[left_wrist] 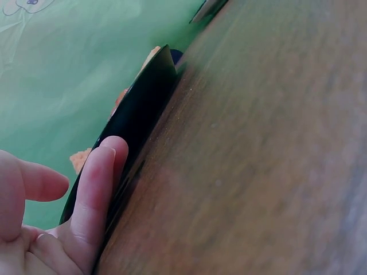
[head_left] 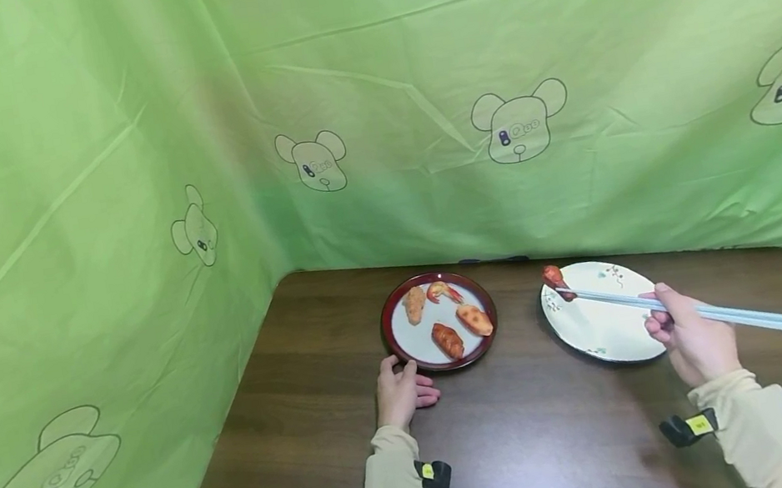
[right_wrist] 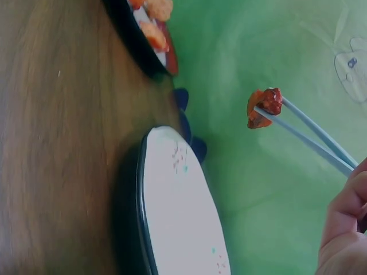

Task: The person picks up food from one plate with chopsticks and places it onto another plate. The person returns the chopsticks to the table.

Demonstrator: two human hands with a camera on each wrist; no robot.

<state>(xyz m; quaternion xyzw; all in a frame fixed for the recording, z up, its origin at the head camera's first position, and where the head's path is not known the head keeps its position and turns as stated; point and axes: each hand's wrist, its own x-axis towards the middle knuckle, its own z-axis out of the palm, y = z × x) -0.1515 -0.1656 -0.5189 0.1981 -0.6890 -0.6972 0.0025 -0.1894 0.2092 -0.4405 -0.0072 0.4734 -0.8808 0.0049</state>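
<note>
My right hand (head_left: 693,334) grips a pair of pale blue chopsticks (head_left: 720,313). Their tips pinch a reddish-brown piece of food (head_left: 559,282), which looks like a small drumstick. In the right wrist view that piece (right_wrist: 265,107) hangs in the air, apart from the white plate (right_wrist: 178,206). At the near-left edge of the red-rimmed plate (head_left: 408,359) is my left hand (head_left: 400,394); its fingers touch the plate's outer side (left_wrist: 135,114) in the left wrist view. On that plate lie a shrimp (head_left: 445,292), a breaded piece (head_left: 414,305), a browned wing-like piece (head_left: 448,341) and a spotted golden piece (head_left: 475,320).
The white plate with a floral pattern (head_left: 604,326) stands on the brown wooden table (head_left: 527,443), right of the red-rimmed one. A green cloth (head_left: 417,215) with bear drawings hangs behind the table and along its left side. Each wrist wears a black strap mount (head_left: 435,475).
</note>
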